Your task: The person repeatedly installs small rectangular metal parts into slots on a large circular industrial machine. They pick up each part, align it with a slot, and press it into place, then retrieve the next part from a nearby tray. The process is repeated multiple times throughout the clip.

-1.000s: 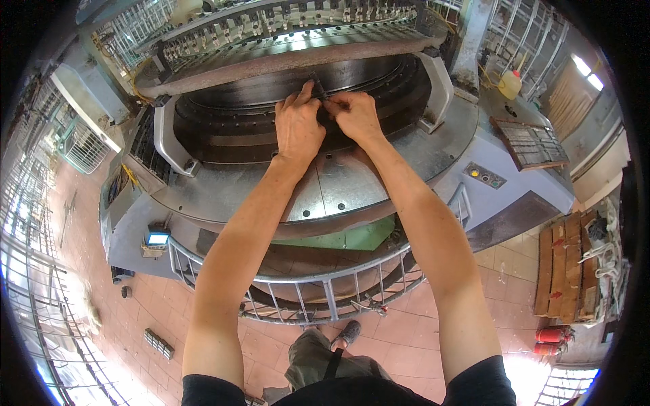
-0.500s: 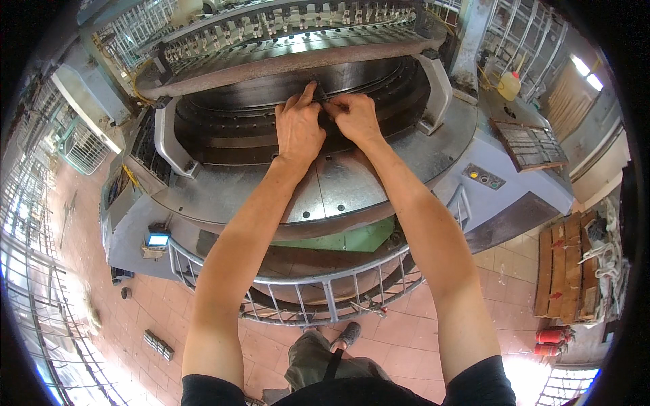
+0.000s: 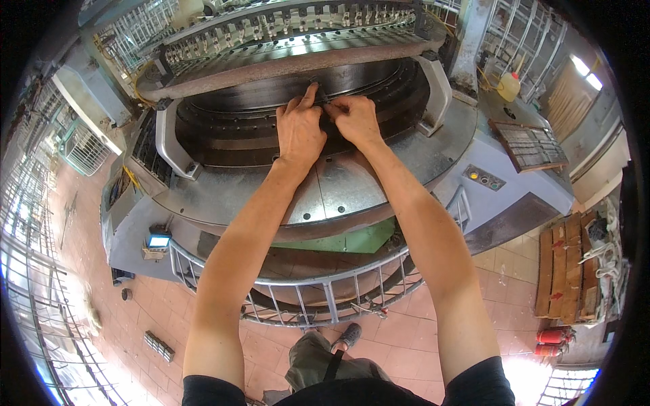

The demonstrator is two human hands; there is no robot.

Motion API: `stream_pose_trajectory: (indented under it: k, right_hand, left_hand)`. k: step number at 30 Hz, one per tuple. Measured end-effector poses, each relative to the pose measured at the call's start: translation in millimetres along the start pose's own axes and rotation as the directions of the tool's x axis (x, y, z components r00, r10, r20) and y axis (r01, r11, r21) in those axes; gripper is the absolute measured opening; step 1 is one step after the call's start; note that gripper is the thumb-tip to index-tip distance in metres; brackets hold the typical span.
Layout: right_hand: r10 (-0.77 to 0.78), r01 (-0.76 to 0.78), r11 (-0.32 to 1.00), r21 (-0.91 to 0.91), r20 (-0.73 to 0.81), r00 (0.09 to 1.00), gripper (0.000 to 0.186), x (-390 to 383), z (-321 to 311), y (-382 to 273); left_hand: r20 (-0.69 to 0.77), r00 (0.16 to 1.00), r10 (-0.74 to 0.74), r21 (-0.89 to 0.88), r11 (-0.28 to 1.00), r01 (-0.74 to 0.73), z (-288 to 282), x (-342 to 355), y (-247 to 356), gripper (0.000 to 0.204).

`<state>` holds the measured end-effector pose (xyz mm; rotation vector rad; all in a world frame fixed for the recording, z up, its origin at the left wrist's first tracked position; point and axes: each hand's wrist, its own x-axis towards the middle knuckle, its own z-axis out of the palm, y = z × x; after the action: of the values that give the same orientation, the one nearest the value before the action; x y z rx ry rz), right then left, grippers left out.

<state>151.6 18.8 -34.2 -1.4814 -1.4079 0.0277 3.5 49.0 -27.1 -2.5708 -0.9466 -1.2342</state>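
Note:
Both hands reach into the dark ring (image 3: 237, 125) of a large circular metal machine, at its grooved cylinder (image 3: 355, 76). My left hand (image 3: 300, 125) has its index finger stretched up onto a small dark metal piece (image 3: 321, 91) against the cylinder, the other fingers curled. My right hand (image 3: 355, 118) is closed in a pinch at the same piece, just right of the left hand; its fingertips are partly hidden, so the piece's exact shape is unclear. Below them lies a silver metal deck (image 3: 318, 196) with holes; above runs a row of small fittings (image 3: 291, 27).
Metal brackets (image 3: 433, 95) flank the opening. A curved railing (image 3: 325, 291) is below. At right are a button panel (image 3: 483, 177), yellow container (image 3: 509, 86), tray (image 3: 525, 143), wooden boards (image 3: 562, 264) and red extinguishers (image 3: 550, 336); at left, a small screen (image 3: 158, 241) and wire cages (image 3: 27, 284).
Both hands stay at the same place, with only slight shifts of the fingers. The left index fingertip is a little lower in the picture than one second ago.

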Motion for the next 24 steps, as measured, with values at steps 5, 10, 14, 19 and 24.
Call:
stream_pose_trajectory:
  k: [5,10,14,19,24]
  right_hand:
    - [-0.040,0.040,0.999,-0.021,-0.031,0.999,0.021,-0.4,0.8,0.3]
    - [-0.006,0.006,1.000,-0.017,-0.018,1.000,0.022,-0.4,0.0,-1.0]
    - [0.036,-0.036,0.999,-0.017,-0.002,0.999,0.022,-1.2,-3.5,-6.1]
    - [0.047,-0.047,0.998,-0.049,-0.007,0.999,0.016,-4.3,3.6,-19.3]
    - [0.220,-0.215,0.971,-0.106,0.038,0.975,0.019,-1.9,14.8,-34.3]
  left_hand:
    - [0.030,1.000,0.005,0.028,1.000,-0.006,-0.7,0.7,0.7,0.023]
    - [0.043,0.999,0.008,0.037,0.999,-0.009,-0.1,0.5,0.4,0.022]
    - [0.061,0.998,0.035,0.104,0.994,-0.042,-2.5,2.5,1.7,0.021]
    - [0.270,0.962,0.039,0.418,0.895,-0.154,-17.2,7.8,3.0,0.023]
    - [0.363,0.931,0.035,0.430,0.880,-0.201,-33.0,17.7,-9.1,0.027]
